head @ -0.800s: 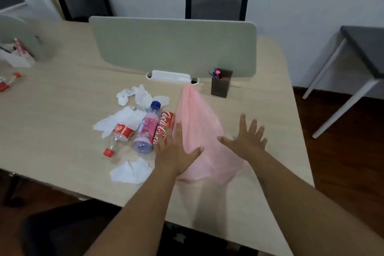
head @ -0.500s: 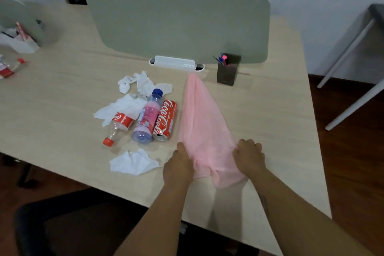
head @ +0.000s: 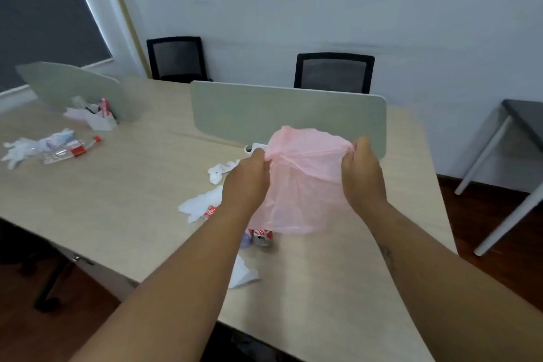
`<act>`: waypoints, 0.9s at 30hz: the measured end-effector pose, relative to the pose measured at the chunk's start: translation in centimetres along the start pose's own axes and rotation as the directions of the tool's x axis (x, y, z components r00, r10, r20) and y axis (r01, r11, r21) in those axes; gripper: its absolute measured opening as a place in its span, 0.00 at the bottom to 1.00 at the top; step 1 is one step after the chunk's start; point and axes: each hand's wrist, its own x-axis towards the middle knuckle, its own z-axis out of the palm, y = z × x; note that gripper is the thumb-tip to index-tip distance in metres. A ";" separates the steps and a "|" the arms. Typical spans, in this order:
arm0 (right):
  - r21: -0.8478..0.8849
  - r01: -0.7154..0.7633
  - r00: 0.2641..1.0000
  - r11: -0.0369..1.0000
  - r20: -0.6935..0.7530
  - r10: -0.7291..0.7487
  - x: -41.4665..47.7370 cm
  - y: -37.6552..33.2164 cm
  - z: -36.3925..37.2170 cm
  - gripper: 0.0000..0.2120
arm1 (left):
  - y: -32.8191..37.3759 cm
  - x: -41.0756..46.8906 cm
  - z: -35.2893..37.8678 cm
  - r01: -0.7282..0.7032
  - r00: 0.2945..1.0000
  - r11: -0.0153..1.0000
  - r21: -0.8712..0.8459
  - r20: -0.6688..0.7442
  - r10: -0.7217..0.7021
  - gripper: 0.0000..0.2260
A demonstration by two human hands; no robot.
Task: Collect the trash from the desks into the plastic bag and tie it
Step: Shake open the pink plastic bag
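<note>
A thin pink plastic bag (head: 302, 185) hangs above the desk, stretched between both hands. My left hand (head: 245, 184) pinches its left top edge and my right hand (head: 363, 176) pinches the right top edge. Under and left of the bag lie white crumpled tissues (head: 202, 204), another tissue (head: 242, 273) near the front edge, and the ends of a red cola can (head: 262, 236) and a bottle (head: 246, 238), mostly hidden by my left arm and the bag. A second trash pile (head: 44, 147) of tissues and a clear bottle lies at the far left of the desk.
A grey-green divider screen (head: 288, 114) stands behind the bag, with another (head: 70, 88) at the left. A white organiser (head: 101, 120) sits by the left pile. Two black chairs (head: 333, 72) stand behind the wooden desk (head: 117, 191). A grey side table (head: 523, 117) is at the right.
Both hands have lifted the pink bag off the desk and spread its top edge apart. The view has tilted up, showing the second trash pile at the left.
</note>
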 end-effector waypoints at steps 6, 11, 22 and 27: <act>0.017 0.150 0.989 0.989 0.008 -0.150 -3.3 -10.6 5.3 0.07 | -10.0 0.0 -10.0 -0.045 0.991 0.994 0.102 -0.123 0.057 0.09; 0.063 0.188 0.982 0.980 0.017 -0.189 -8.5 -19.4 13.7 0.06 | -21.9 -1.8 -17.0 -0.043 0.983 0.983 0.180 -0.166 0.074 0.10; -0.042 0.210 0.977 0.977 0.038 -0.209 -19.1 -31.3 32.6 0.04 | -45.4 -4.4 -24.1 -0.057 0.996 0.946 0.318 -0.046 0.076 0.14; -0.053 0.106 0.994 0.993 0.011 -0.105 -20.6 -30.2 38.3 0.06 | -50.6 -3.0 -20.5 -0.050 0.997 0.952 0.301 0.071 0.030 0.14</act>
